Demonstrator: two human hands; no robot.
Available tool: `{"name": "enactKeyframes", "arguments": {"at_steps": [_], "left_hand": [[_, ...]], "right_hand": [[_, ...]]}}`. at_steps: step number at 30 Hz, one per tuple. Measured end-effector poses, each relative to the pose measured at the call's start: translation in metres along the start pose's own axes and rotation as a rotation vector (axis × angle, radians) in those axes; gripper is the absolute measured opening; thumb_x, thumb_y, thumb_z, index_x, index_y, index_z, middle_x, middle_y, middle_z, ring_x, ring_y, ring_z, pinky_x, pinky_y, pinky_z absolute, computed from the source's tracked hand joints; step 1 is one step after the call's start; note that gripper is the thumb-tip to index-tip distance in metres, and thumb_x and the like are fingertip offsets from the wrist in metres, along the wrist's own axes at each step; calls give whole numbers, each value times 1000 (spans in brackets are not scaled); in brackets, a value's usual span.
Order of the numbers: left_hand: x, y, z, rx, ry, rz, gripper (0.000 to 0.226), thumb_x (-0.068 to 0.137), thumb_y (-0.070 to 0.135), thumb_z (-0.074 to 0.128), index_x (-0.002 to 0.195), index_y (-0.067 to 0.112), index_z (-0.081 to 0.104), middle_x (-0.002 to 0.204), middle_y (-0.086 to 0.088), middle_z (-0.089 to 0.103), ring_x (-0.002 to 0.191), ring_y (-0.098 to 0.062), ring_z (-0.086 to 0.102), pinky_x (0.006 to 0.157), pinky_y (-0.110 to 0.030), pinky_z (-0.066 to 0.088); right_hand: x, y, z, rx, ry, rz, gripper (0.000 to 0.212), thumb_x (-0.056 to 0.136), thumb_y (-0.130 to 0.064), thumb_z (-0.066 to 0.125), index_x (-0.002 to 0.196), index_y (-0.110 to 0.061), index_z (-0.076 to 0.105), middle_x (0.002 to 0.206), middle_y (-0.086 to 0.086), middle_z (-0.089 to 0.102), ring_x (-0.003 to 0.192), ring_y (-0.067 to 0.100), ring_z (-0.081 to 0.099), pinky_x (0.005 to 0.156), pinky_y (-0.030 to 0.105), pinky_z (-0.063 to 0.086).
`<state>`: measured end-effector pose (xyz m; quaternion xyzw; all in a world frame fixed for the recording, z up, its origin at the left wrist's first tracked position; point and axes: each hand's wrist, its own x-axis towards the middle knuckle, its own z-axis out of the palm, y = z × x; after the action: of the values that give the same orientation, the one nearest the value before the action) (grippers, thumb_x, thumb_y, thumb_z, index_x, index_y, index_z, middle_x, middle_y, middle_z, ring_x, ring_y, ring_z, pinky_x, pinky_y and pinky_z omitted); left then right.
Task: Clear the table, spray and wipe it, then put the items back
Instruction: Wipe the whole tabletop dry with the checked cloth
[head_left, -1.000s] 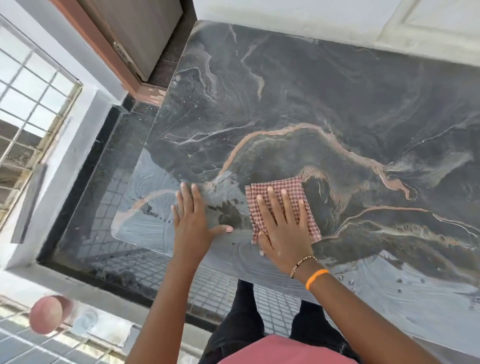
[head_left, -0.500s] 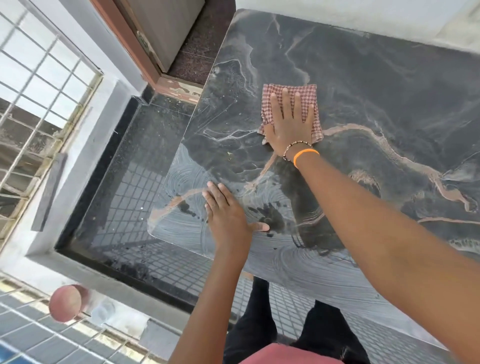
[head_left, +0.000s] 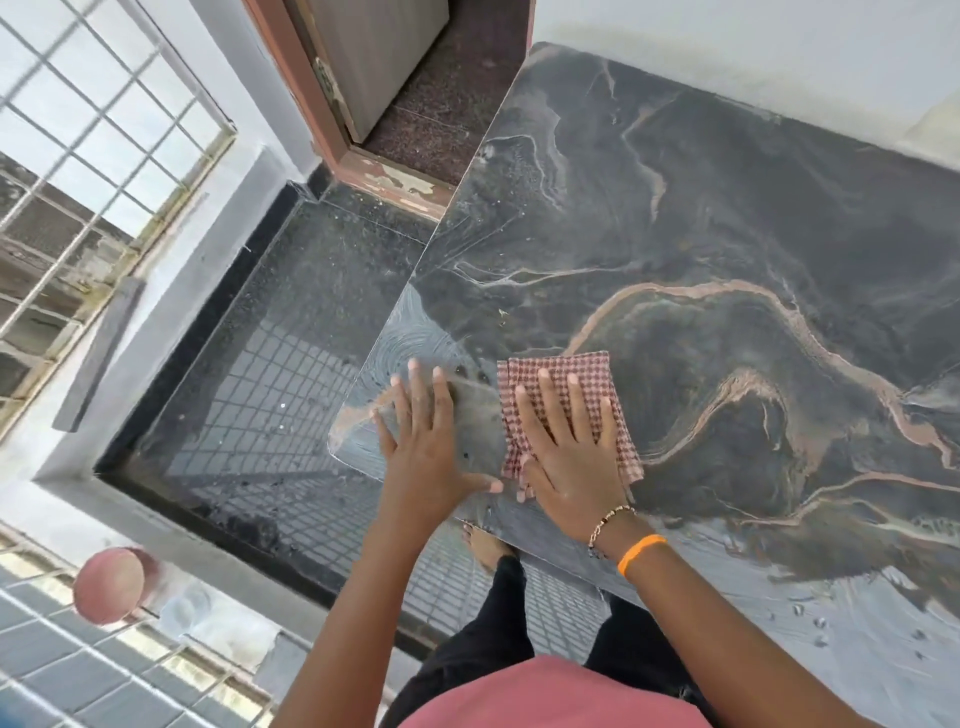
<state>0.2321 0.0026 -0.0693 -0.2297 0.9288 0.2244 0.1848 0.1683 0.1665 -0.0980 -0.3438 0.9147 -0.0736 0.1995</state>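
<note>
The dark marbled table (head_left: 701, 218) fills the right of the view, with wet wipe streaks near its front left corner. A red-and-white checked cloth (head_left: 566, 379) lies flat near that corner. My right hand (head_left: 569, 457) presses on the cloth with fingers spread. My left hand (head_left: 431, 447) rests flat on the bare tabletop just left of the cloth, fingers apart, holding nothing. No other items stand on the table.
A dark glossy floor (head_left: 270, 364) lies left of the table. A brown door frame (head_left: 332, 130) stands at the back, a barred window (head_left: 88, 156) to the far left. A pink round object (head_left: 109, 584) sits at the lower left. My bare foot (head_left: 485, 543) shows below the table edge.
My right hand has pulled the cloth back from the far left part of the table to the near left corner. My left hand stays flat on the table.
</note>
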Motion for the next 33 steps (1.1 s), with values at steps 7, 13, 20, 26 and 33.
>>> {"name": "enactKeyframes", "arguments": {"at_steps": [7, 13, 20, 26, 33], "left_hand": [[2, -36, -8, -91, 25, -97, 143, 38, 93, 41, 136, 25, -38, 143, -1, -46, 130, -26, -45, 102, -53, -28], [9, -42, -4, -163, 56, -38, 147, 31, 99, 31, 136, 23, -39, 146, 1, -43, 133, -24, -42, 102, -52, -29], [9, -40, -1, -90, 43, -62, 149, 28, 100, 27, 136, 22, -40, 147, -3, -42, 134, -28, -40, 103, -56, -27], [9, -40, 2, -96, 81, -68, 149, 30, 98, 33, 136, 21, -39, 147, -2, -41, 134, -27, -40, 106, -57, -24], [4, -48, 4, -269, 188, -34, 137, 46, 91, 41, 141, 21, -29, 151, 4, -33, 135, -18, -39, 106, -43, -29]], "right_hand": [[114, -8, -35, -1, 124, 126, 63, 94, -33, 29, 149, -28, -1, 159, 2, -8, 146, 28, -8, 114, 55, -3], [219, 4, -74, -14, 154, 169, 58, 96, -34, 27, 149, -29, 3, 160, 0, -5, 146, 27, -7, 114, 56, -4], [230, 4, -83, -157, 80, -134, 55, 98, -32, 25, 148, -34, 2, 160, -5, -4, 147, 24, -6, 115, 52, -5], [146, -12, -58, -155, -28, -310, 57, 94, -29, 20, 148, -32, 0, 158, -6, -7, 146, 24, -9, 116, 49, -10], [6, -25, -14, -181, -78, -413, 69, 82, -31, 31, 149, -26, 15, 158, -1, 11, 145, 29, 7, 111, 48, 10]]}}
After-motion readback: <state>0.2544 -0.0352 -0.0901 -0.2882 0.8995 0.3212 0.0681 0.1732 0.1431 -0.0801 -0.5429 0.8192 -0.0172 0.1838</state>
